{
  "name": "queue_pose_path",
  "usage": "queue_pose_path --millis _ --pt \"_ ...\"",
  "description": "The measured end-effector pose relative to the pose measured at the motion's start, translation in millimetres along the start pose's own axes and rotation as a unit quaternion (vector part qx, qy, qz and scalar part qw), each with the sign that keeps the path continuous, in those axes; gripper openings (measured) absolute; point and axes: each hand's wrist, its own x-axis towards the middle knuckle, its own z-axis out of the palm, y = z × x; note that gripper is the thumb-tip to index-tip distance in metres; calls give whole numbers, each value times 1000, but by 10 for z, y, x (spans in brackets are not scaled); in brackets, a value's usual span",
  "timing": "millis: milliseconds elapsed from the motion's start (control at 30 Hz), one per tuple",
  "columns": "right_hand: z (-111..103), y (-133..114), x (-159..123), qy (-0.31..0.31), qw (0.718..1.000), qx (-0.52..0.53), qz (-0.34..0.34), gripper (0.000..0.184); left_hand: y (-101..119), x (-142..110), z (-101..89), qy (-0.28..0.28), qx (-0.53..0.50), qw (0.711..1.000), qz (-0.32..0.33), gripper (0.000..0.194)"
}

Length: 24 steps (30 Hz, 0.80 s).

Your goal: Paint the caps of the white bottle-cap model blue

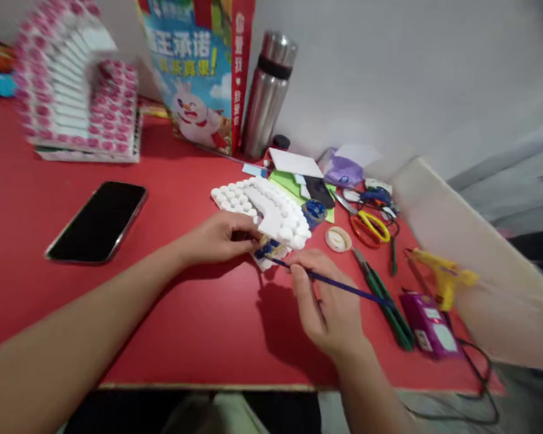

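Note:
A white arch-shaped craft piece [266, 208] covered in small white bumps lies on the red table [194, 313]. My left hand [219, 237] is closed on its near edge and holds it down. My right hand [328, 301] pinches a thin blue paintbrush [344, 286]. The brush tip touches the piece's lower end [266, 248], where some bumps are painted blue. A small pot of blue paint [315, 210] stands just right of the piece.
A black phone [98, 220] lies at the left. Pink-and-white stacked pieces [79, 90], a colourful box [199, 72] and a steel flask [266, 93] stand at the back. Scissors [366, 223], a tape roll [338, 239], green sticks [387, 307], a yellow glue gun [443, 274] and a purple box [429, 328] crowd the right.

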Motion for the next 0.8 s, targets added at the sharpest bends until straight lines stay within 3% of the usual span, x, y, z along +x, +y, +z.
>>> queue_pose_path --millis 800 --pt "27 -20 11 12 1000 11 11 15 5 8 -2 4 28 1000 -5 10"
